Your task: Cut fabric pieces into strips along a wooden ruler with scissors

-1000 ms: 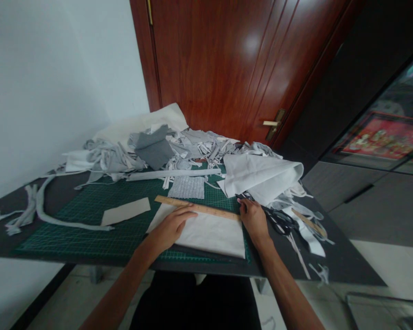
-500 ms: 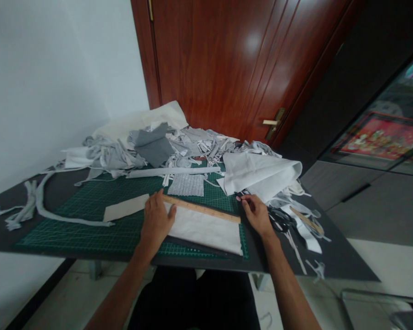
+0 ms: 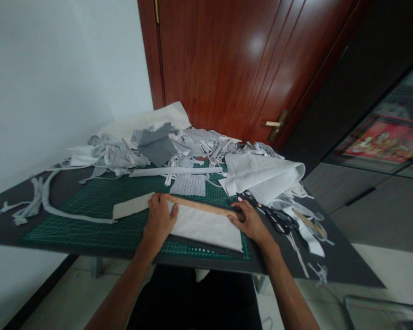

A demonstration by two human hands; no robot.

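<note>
Fingers [image 3: 161, 201] of the left hand [image 3: 160, 223] lie spread and flat, pressing down without clenching, while those of the right hand [image 3: 251, 224] curl over the right end of a wooden ruler [image 3: 203, 206]; whether they grip it or only bear on it cannot be told from this view.

A dark table top [image 3: 330, 270] carries a green cutting mat [image 3: 86, 224], with a heap of grey and white fabric scraps [image 3: 158, 149] along its far side. A folded white cloth [image 3: 261, 174] sits on the mat's far right corner. The likeliest trouble lies in the soft layer under the ruler: a sideways push from either hand could make the ruler skate or the cloth creep beneath it, spoiling the straight line. Loose scraps could also ride under the ruler, and the right wrist could nudge the black-handled scissors [image 3: 278, 220] lying just beside that hand.

A white fabric piece [image 3: 206, 228] lies flat between the hands, with the ruler along its far edge. The left fingers rest across the ruler's left end and the fabric's left part, and the right hand sits at the fabric's far right corner. A beige fabric strip [image 3: 132, 206] lies just left of the left hand.
</note>
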